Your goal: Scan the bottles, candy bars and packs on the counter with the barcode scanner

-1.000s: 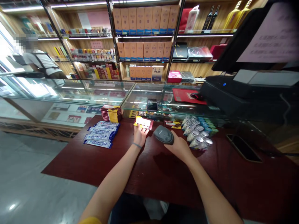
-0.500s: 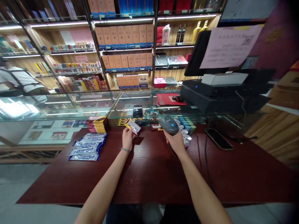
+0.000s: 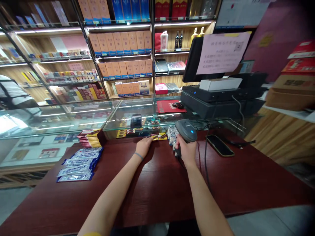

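Observation:
My left hand reaches to the back of the dark red wooden counter. Its fingers are closed at the edge of a small flat yellow packet, partly hidden by them and lying beside a similar yellow and brown packet. In my right hand is a grey handheld barcode scanner, gripped by its handle, with a blue light on top. Below the scanner stand several small pale containers. To the left are a stack of red and yellow packets and several blue and white packets.
A glass display case runs along the back. Further right are a mouse, a monitor with a taped pink sheet, and a phone. The scanner's cable trails over the counter. Another person is at far left.
My left hand has moved right, bringing the packet from in the air down to the counter beside another. My right hand keeps the scanner, now turned differently. The view has shifted right.

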A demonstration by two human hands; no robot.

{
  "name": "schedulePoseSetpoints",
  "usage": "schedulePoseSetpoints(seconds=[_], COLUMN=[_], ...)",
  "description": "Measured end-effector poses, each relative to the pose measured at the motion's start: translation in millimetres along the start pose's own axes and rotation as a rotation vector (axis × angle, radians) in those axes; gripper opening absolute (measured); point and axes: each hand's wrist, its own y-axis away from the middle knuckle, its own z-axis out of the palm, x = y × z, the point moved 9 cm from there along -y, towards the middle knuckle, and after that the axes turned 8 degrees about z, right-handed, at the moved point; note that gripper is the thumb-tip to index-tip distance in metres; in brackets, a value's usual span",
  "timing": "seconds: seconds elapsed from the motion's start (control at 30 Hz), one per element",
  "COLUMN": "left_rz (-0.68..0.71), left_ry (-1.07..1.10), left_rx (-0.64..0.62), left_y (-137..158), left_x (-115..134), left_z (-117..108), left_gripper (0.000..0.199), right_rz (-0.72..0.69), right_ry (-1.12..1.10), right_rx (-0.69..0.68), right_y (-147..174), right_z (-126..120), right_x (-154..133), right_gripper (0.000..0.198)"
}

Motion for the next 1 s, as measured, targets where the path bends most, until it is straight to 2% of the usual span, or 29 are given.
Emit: schedulePoseSetpoints(seconds=[0.13,0.3,0.47,0.7,0.87,1.0], left_rz=[0.076,0.101,0.106,0.083,0.099,0.104], left_ry=[-0.079,-0.049,-0.016,0.129,0.156,0.172], left_rx=[-0.099,-0.11,-0.11,0.042,0.065,0.119], left_y=[-13.9,-30.6,-42.4,-40.5,-39.2,-35.6], left_x=[21.4,33.1,37.1,37.6,37.3,35.8], left_z=[22.3,39.4,52.6,54.4,55.2,41.4], left_gripper=[0.04,0.037,0.038,0.041,0.041,0.038], right_rz=[0.009,0.012,0.028,0.028,0.004,0.0], right_ry=[-0.061,-0.098,-0.096,-0.024,0.034,0.061], right_rx=[0.03,0.042,0.017,0.009,0.009,0.008], right_y=[-2.3,-3.5,-6.5,-3.1,-1.3,0.3], right_z=[-6.5,-10.6,-9.3,-7.8,-4.5,-2.6], right_x=[-1.3,-3.7,-0.6,-5.9,-8.7,-6.4], right_gripper=[0.035,0.033,0.039,0.038,0.041,0.037])
